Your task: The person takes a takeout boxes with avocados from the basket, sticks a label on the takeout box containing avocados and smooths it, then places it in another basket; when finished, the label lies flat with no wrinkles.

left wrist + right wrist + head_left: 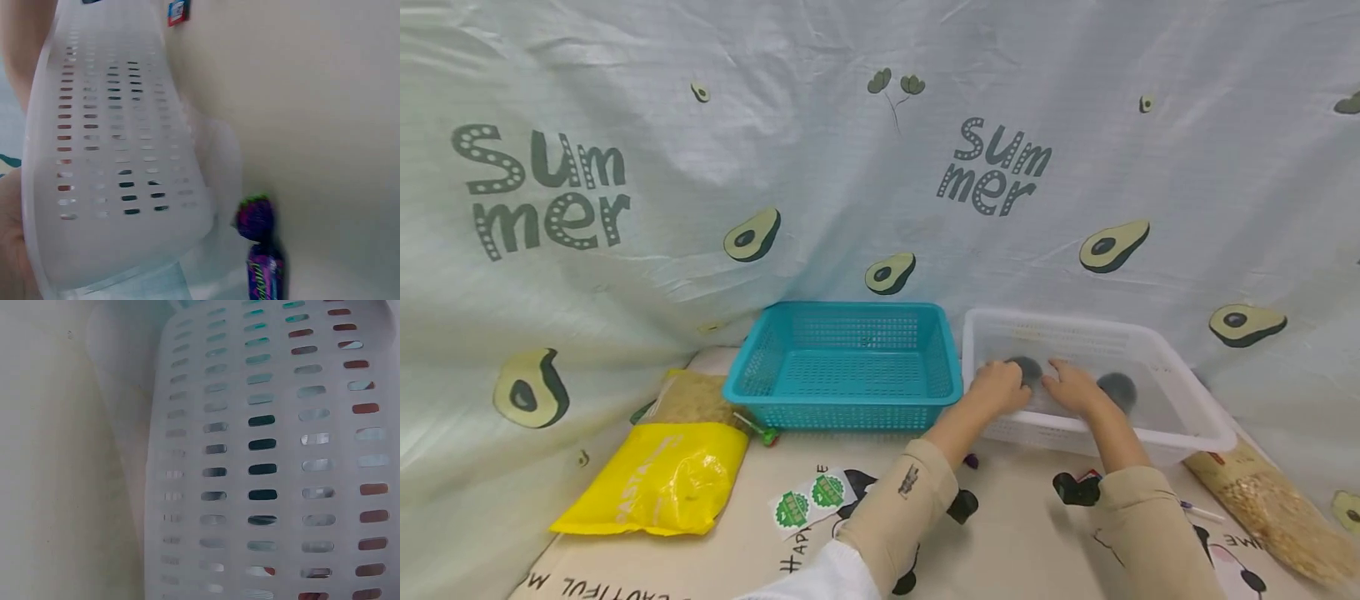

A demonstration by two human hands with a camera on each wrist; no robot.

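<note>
Both hands reach over the near rim of a white slotted plastic basket [1180, 375]. Bent downward, my left hand [1000, 387] is at the basket's left part, beside a dark grey round shape [1028, 368]. A short gap to the right, my right hand [1072, 388] has a finger and thumb pointing toward the left hand. Just right of it a second dark grey round shape [1117, 392] shows inside. Lower fingers are hidden, and I cannot tell whether they grip anything. Both wrist views mostly show the basket wall [112, 250], with slots.
A teal basket [842, 400] stands left of the white one. Further left lie a yellow pasta bag [662, 479] and a green-topped item [767, 436]. A purple wrapped candy [265, 272] lies before the white basket; a bag of peanut-like pieces [1277, 517] is at right.
</note>
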